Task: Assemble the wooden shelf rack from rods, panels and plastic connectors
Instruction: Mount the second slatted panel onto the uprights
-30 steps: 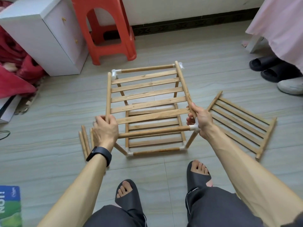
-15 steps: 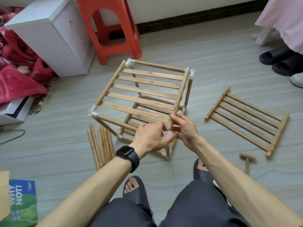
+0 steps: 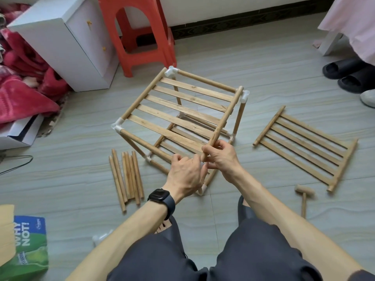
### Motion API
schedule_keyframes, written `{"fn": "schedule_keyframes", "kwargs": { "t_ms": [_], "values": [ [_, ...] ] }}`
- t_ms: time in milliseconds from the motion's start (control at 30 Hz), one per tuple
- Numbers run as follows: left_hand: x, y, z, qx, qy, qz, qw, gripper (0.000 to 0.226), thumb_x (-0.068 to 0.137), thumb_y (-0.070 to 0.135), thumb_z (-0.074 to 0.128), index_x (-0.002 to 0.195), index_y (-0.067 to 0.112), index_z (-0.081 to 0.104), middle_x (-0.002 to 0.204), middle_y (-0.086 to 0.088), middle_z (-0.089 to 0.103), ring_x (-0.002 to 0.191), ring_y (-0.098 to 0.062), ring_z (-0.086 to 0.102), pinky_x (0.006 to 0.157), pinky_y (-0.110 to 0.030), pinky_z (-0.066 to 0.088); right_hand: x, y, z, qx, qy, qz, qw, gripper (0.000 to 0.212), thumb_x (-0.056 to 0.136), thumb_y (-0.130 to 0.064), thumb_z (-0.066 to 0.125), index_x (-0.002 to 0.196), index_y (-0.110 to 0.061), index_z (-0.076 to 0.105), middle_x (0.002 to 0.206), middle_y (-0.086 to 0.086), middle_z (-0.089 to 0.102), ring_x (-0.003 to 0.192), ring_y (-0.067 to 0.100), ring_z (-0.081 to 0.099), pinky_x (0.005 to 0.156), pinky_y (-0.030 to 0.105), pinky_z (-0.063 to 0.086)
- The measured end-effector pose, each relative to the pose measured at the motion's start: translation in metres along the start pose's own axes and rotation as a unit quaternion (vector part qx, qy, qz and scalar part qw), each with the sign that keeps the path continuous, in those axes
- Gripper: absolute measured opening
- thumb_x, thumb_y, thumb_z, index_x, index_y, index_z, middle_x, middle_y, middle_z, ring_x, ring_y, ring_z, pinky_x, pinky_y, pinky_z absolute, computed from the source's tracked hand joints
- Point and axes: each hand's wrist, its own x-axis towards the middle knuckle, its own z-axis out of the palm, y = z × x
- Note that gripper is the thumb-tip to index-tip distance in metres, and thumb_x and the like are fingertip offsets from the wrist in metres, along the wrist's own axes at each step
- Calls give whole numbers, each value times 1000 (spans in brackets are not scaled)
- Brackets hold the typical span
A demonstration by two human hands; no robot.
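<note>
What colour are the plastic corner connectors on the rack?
White, shown best in the head view on the far connector of the rack.

Rack nr corner hidden by left hand & right hand, green box cut off

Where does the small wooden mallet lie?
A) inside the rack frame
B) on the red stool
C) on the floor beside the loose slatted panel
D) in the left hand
C: the mallet lies on the floor, near a corner of the loose slatted panel.
</note>
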Motion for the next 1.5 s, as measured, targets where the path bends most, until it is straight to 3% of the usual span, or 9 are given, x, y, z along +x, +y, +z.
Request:
{"fn": "schedule_keyframes", "kwargs": {
  "t_ms": [300, 633, 900, 1000, 1267, 1500],
  "values": [
    [0, 0, 4, -18, 51, -5, 999, 27, 102, 40, 39, 91, 18, 52, 67, -1, 66, 62, -27, 62, 81, -42, 33, 8, 0, 0, -44, -5, 5, 999, 11, 84, -7, 70, 89, -7, 60, 65, 7, 72, 63, 18, 73, 53, 29, 57],
    [-3, 1, 6, -1, 83, -4, 997, 32, 103, 42, 37, 103, 16, 55, 64, 0, 65, 59, -27, 63, 81, -42, 35, 10, -2, 3, -76, -50, 25, 996, 14, 69, -22, 66, 79, -16, 58, 63, 3, 68, 61, 12, 68, 53, 25, 53],
    [-5, -3, 8, -1, 144, 31, 989, 20, 91, 28, 69, 86, 9, 62, 54, -6, 59, 46, -27, 58, 74, -41, 46, 13, 2, -3, -97, -46, 27, 994, 23, 64, -26, 68, 82, -14, 60, 70, 5, 72, 76, 14, 70, 86, 45, 59],
    [-4, -4, 8, -6, 124, 21, 992, 24, 95, 32, 62, 85, 11, 57, 53, -7, 60, 45, -27, 58, 75, -40, 42, 10, -1, 0, -118, -46, 22, 992, 26, 61, -30, 68, 80, -14, 60, 69, 4, 71, 78, 16, 66, 91, 46, 56],
    [-10, -10, 9, -22, 82, 15, 996, 31, 102, 37, 46, 96, 10, 58, 66, -13, 67, 59, -31, 62, 85, -43, 35, -2, 1, 1, -137, -66, 28, 988, 14, 67, -28, 68, 74, -17, 62, 68, -1, 69, 74, 10, 66, 84, 42, 55],
    [0, -8, 8, -1, 60, -5, 998, 38, 103, 47, 37, 102, 17, 59, 75, -4, 68, 77, -26, 63, 88, -41, 34, -1, 6, -4, -90, -65, 30, 993, 11, 75, -25, 69, 81, -17, 62, 72, -2, 69, 68, 8, 67, 79, 38, 53]
  ]
}}
